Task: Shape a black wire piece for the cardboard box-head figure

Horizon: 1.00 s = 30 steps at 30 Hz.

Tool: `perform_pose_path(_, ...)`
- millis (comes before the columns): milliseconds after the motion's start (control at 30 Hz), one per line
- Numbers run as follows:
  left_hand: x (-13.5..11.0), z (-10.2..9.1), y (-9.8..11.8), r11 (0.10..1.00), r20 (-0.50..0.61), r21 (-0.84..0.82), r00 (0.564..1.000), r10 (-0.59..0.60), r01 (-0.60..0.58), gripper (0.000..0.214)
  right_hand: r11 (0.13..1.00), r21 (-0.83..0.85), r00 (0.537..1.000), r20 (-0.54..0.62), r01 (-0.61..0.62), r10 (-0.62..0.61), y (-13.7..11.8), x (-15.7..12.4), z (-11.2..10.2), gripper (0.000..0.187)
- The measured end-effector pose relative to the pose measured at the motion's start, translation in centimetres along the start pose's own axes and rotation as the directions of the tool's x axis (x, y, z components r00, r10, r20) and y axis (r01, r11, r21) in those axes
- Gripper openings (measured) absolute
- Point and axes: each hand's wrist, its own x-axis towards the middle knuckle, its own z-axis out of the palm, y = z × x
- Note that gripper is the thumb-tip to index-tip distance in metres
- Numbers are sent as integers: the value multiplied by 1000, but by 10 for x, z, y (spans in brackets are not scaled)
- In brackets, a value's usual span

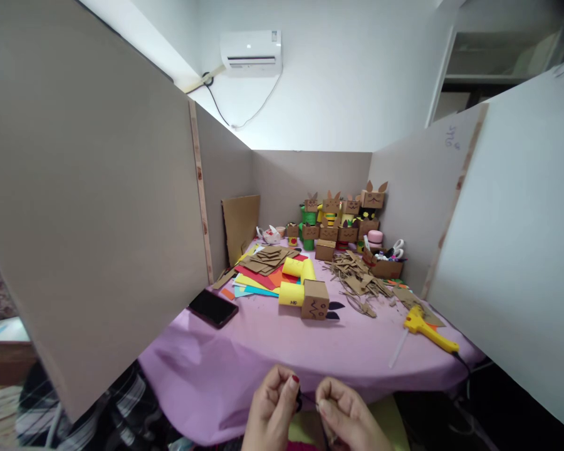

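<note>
Just in front of the table's near edge, both my hands are closed in a pinch. My left hand (pixel 273 401) has a small black piece (pixel 299 401) at its fingertips, too little of it showing to name. A short way to the right, my right hand (pixel 345 410) pinches something that its fingers mostly hide. Beyond them on the cloth lies a cardboard box head (pixel 314 299) with a drawn face and black paper ears, joined to a yellow paper tube (pixel 291 294). Neither hand touches it.
A yellow glue gun (pixel 427 329) lies at right, its cord over the edge. A phone (pixel 213 308) is at left. Coloured paper (pixel 254 275), cardboard scraps (pixel 357 275) and a box of supplies (pixel 385 266) sit further back, before finished cardboard animals (pixel 329 233). Partition boards (pixel 310 169) enclose the table.
</note>
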Motion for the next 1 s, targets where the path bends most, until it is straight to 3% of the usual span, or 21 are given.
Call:
perform_pose_path(133,4,-3,5,999,87,-2,995,-41,41,44,965,-255,992,-125,-52,21,-3,-2,-15,50)
perform_pose_path(267,5,-3,4,992,182,113,981,-71,51,43,910,-412,935,-302,47,-185,-9,-3,-26,45)
perform_pose_path(367,4,0,4,991,190,125,980,-61,37,44,862,-484,932,-222,151,-288,-13,-4,-17,43)
perform_pose_path(500,2,3,6,992,195,124,980,-43,19,42,704,-653,925,-18,277,-380,-12,-1,1,30)
perform_pose_path(633,2,1,2,968,86,236,994,60,-79,44,620,-720,907,33,313,-420,-5,2,9,42)
perform_pose_path(733,2,-1,-2,947,39,286,989,142,-147,41,627,-689,903,93,363,-420,-2,3,11,46)
perform_pose_path(833,5,-1,-1,959,57,259,993,107,-118,37,675,-662,931,97,325,-353,-4,1,5,49)
perform_pose_path(933,10,-2,5,956,107,254,987,124,-147,34,743,-642,962,-33,188,-271,-6,-2,-12,41)
perform_pose_path(1000,14,-3,9,931,137,292,973,186,-219,31,776,-622,944,-181,107,-276,-7,-4,-23,43)
